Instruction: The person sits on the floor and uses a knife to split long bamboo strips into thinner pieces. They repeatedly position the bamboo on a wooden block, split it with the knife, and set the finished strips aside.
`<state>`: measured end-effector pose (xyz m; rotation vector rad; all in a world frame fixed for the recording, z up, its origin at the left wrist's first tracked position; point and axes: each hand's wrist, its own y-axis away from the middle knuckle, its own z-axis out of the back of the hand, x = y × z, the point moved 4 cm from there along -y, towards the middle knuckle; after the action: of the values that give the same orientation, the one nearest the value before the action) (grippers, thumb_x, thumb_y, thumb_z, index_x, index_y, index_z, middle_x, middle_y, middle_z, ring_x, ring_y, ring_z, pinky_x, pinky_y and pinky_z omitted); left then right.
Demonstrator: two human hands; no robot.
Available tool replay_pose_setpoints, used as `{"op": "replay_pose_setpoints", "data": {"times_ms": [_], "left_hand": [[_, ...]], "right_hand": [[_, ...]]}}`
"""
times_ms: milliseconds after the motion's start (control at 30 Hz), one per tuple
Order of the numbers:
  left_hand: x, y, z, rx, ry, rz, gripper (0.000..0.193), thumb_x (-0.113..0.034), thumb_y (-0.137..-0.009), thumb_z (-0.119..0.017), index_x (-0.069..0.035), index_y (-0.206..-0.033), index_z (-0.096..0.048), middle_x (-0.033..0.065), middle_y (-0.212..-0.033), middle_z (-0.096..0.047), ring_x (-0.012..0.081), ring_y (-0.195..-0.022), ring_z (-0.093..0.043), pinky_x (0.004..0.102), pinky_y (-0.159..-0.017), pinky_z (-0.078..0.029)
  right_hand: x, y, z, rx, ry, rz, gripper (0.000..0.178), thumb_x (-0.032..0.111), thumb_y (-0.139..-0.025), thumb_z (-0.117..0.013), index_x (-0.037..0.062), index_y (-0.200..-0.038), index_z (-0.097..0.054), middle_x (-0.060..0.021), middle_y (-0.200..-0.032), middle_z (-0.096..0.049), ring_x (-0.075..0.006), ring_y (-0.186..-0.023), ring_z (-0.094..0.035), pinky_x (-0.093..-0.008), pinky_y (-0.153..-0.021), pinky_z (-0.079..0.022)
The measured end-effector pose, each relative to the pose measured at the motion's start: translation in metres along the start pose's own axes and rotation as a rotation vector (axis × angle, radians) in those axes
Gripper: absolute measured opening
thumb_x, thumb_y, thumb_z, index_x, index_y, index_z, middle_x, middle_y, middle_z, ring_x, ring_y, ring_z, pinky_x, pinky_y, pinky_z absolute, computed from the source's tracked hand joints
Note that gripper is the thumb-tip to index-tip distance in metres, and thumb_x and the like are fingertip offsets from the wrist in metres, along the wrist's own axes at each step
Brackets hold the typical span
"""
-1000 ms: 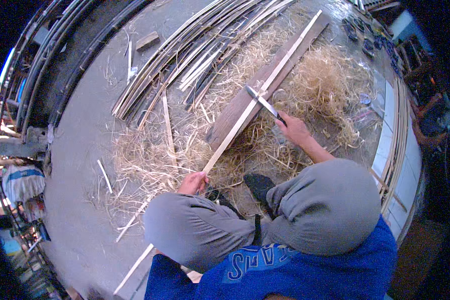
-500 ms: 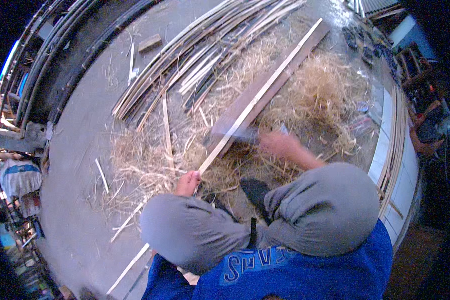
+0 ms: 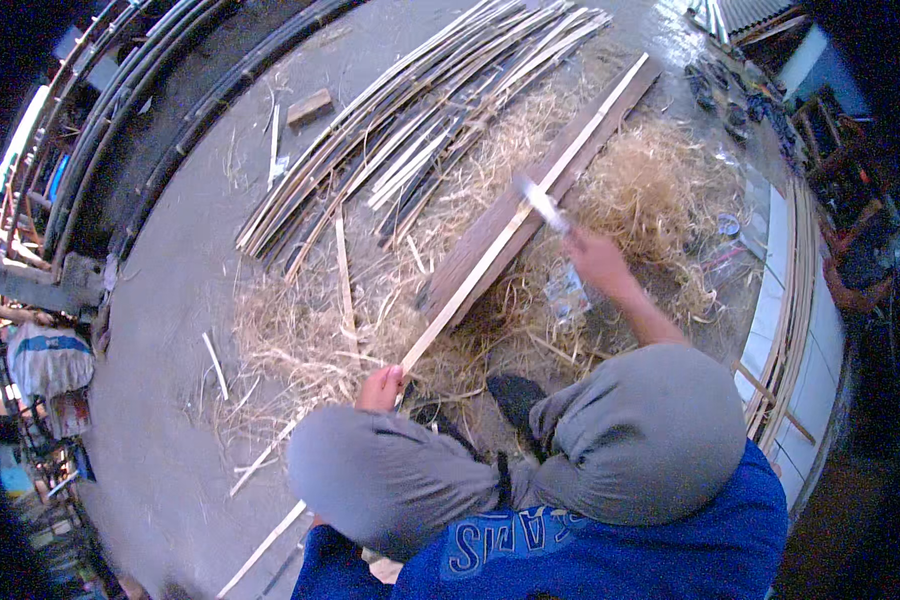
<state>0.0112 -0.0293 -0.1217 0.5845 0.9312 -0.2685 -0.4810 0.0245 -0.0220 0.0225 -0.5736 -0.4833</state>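
My left hand [image 3: 380, 388] is closed around the near end of a long pale bamboo strip [image 3: 460, 296], beside my left knee. The strip lies slantwise along a dark wooden plank [image 3: 470, 253] and reaches almost to its far end. My right hand [image 3: 598, 262] grips the handle of a knife, whose blade [image 3: 542, 204] is blurred by motion. That blade crosses the strip about midway along the plank; whether it touches the wood cannot be seen. The strip's tail [image 3: 260, 548] shows again past my left knee.
Curly shavings [image 3: 645, 185] cover the floor around the plank. A bundle of split strips [image 3: 370, 130] lies at the far left, near a small wood block [image 3: 310, 107]. Long dark poles [image 3: 185, 140] line the left side. More strips [image 3: 792, 300] rest on white tiles at right.
My right hand and the knife have moved away from me along the strip, from near the plank's close end to about its middle. The left hand still grips the strip.
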Motion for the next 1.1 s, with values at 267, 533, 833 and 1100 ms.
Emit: {"op": "replay_pose_setpoints", "data": {"times_ms": [267, 533, 833, 1100], "left_hand": [[0.028, 0.018, 0.013, 0.039, -0.02, 0.055, 0.045, -0.042, -0.098, -0.044, -0.003, -0.084, -0.06, 0.0045, -0.062, -0.056, 0.013, -0.057, -0.049, 0.0309, -0.053, -0.04], [-0.013, 0.009, 0.006, 0.211, 0.067, 0.127, 0.034, -0.033, -0.099, -0.047, -0.004, -0.089, -0.061, 0.0007, -0.059, -0.054, 0.0076, -0.048, -0.045, 0.025, -0.045, -0.036], [-0.032, 0.008, 0.005, 0.177, 0.158, 0.196, 0.035, -0.03, -0.097, -0.052, -0.002, -0.078, -0.062, -0.0023, -0.058, -0.05, 0.0071, -0.051, -0.042, 0.0262, -0.047, -0.033], [-0.027, 0.013, 0.009, 0.11, -0.112, 0.092, 0.04, -0.038, -0.095, -0.052, -0.003, -0.081, -0.064, 0.0071, -0.059, -0.055, 0.0124, -0.055, -0.047, 0.0328, -0.053, -0.039]], "right_hand": [[-0.022, 0.013, -0.015, -0.098, -0.032, 0.014, 0.042, 0.045, -0.093, -0.049, 0.013, -0.12, -0.055, -0.0213, -0.088, -0.066, -0.0378, -0.079, -0.066, -0.0479, -0.069, -0.052], [0.013, 0.07, -0.07, 0.145, 0.1, 0.383, 0.046, 0.048, -0.091, -0.049, 0.0192, -0.127, -0.052, -0.0223, -0.082, -0.066, -0.0415, -0.078, -0.065, -0.0498, -0.069, -0.053], [0.028, 0.068, -0.03, 0.062, 0.231, 0.402, 0.041, 0.045, -0.093, -0.049, 0.0165, -0.122, -0.052, -0.0206, -0.074, -0.064, -0.0399, -0.069, -0.065, -0.0518, -0.06, -0.051], [0.016, 0.043, -0.024, -0.046, 0.269, 0.28, 0.039, 0.047, -0.091, -0.051, 0.0193, -0.118, -0.056, -0.0198, -0.077, -0.065, -0.0379, -0.067, -0.065, -0.0523, -0.061, -0.051]]}}
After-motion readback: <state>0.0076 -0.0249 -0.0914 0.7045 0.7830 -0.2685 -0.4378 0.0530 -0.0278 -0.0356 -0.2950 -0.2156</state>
